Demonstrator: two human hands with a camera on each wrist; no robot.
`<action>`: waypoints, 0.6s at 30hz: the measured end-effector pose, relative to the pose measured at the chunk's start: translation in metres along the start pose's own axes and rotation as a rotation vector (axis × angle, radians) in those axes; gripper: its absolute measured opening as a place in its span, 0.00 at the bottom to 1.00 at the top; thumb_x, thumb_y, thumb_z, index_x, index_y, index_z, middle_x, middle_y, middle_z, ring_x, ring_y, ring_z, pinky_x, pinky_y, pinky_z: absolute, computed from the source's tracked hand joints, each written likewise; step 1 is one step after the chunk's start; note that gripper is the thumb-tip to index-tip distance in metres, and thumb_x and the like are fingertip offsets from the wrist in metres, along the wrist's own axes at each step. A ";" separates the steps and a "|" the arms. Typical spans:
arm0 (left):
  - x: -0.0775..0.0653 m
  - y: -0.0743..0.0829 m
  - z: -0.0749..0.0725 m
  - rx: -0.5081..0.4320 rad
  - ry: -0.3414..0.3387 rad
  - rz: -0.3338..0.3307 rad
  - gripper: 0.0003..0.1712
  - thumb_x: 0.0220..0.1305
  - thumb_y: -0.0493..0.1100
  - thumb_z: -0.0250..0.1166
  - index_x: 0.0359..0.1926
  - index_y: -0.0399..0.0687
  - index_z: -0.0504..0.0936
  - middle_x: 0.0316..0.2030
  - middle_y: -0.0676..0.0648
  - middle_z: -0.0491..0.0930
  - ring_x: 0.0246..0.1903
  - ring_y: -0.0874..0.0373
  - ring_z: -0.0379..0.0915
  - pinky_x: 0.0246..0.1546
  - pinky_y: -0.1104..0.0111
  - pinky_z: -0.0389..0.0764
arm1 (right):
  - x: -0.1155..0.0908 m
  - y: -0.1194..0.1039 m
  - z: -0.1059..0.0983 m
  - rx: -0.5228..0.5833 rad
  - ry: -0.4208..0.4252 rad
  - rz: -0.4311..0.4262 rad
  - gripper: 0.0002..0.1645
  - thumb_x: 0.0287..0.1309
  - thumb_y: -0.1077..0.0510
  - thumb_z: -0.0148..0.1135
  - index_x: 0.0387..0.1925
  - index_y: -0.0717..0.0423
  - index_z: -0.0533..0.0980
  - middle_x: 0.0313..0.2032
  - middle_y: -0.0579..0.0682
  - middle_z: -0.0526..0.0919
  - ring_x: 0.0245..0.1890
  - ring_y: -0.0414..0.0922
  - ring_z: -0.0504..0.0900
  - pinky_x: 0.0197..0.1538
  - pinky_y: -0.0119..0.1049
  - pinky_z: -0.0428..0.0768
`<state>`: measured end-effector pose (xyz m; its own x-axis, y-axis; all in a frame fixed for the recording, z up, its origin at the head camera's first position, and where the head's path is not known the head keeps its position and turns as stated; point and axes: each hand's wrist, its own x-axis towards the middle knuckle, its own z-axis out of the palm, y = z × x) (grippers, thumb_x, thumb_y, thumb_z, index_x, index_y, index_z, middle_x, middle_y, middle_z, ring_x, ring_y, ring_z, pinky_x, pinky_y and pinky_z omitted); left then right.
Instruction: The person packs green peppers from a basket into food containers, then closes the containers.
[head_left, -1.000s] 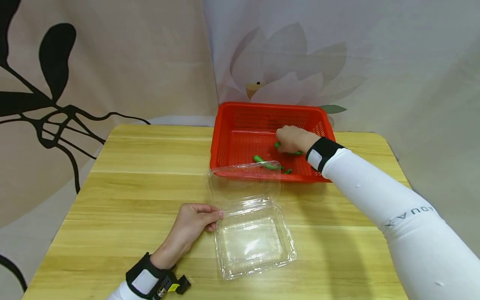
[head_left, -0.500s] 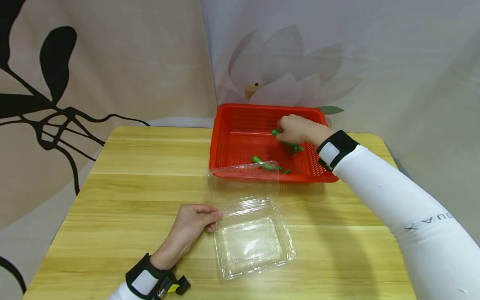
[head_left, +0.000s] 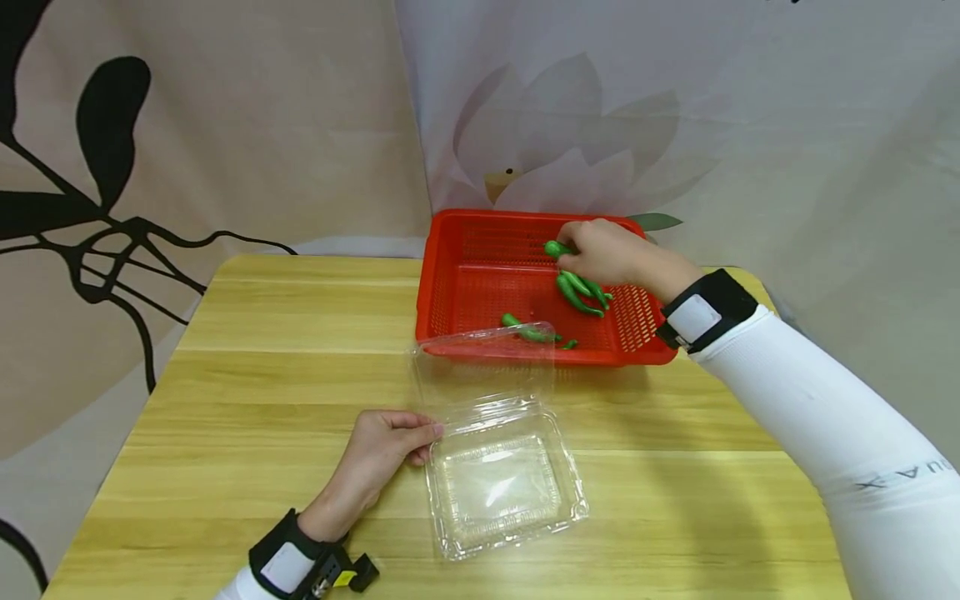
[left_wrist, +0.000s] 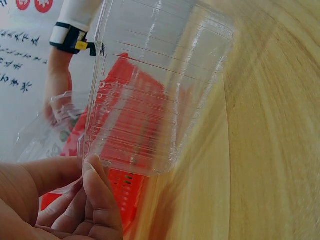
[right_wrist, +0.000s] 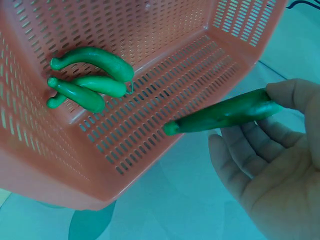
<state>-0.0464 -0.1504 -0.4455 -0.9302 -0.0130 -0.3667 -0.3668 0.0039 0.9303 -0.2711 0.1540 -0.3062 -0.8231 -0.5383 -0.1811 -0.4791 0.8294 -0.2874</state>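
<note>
My left hand (head_left: 390, 446) pinches the side edge of a clear plastic clamshell box (head_left: 498, 487) near its hinge, thumb on top. The box stands open on the table, its lid (left_wrist: 150, 90) raised toward the basket. Over the red basket (head_left: 480, 308), my right hand (head_left: 603, 250) holds a green chili pepper (right_wrist: 225, 114) between thumb and fingers; the pepper's far end sticks out past the fingertips. Below that hand, several green peppers (head_left: 572, 295) lie together in the basket. Another pepper (head_left: 528, 330) lies near the basket's front wall, partly behind the transparent lid.
The wooden table (head_left: 285, 367) carries the basket at its back edge, against a printed cloth backdrop (head_left: 300, 125). The box lid leans close to the basket's front rim and overlaps it in the head view. Both wrists wear black straps.
My right hand has risen and drawn slightly back and to the right with the pepper, uncovering the peppers beneath it. The left hand and box have stayed put.
</note>
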 end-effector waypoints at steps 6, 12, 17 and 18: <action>0.001 -0.001 -0.001 -0.002 0.004 -0.009 0.06 0.61 0.31 0.76 0.36 0.29 0.89 0.25 0.40 0.85 0.21 0.60 0.77 0.24 0.73 0.82 | -0.011 -0.001 0.001 0.006 0.074 -0.023 0.14 0.73 0.55 0.60 0.52 0.60 0.79 0.38 0.52 0.81 0.34 0.48 0.77 0.41 0.42 0.75; 0.001 -0.001 -0.001 -0.009 -0.004 -0.005 0.07 0.61 0.30 0.75 0.37 0.28 0.89 0.25 0.42 0.85 0.22 0.60 0.77 0.24 0.73 0.82 | -0.023 -0.005 0.005 0.044 0.165 -0.062 0.14 0.72 0.56 0.63 0.52 0.60 0.81 0.42 0.52 0.83 0.40 0.49 0.79 0.46 0.44 0.78; 0.001 -0.002 -0.002 -0.014 -0.001 -0.006 0.08 0.60 0.30 0.76 0.38 0.27 0.89 0.25 0.42 0.85 0.22 0.61 0.77 0.24 0.73 0.82 | -0.030 -0.010 0.009 0.073 0.226 -0.117 0.15 0.71 0.57 0.66 0.53 0.62 0.81 0.43 0.53 0.83 0.42 0.49 0.79 0.49 0.45 0.80; 0.001 -0.002 -0.002 -0.017 -0.001 -0.006 0.08 0.60 0.30 0.76 0.38 0.27 0.89 0.26 0.42 0.85 0.22 0.61 0.77 0.24 0.73 0.82 | -0.031 -0.011 0.010 0.080 0.235 -0.125 0.15 0.71 0.57 0.66 0.53 0.63 0.81 0.43 0.53 0.83 0.42 0.49 0.79 0.49 0.45 0.80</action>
<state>-0.0467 -0.1528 -0.4473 -0.9280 -0.0121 -0.3725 -0.3723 -0.0133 0.9280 -0.2367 0.1600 -0.3070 -0.8117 -0.5785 0.0804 -0.5633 0.7391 -0.3692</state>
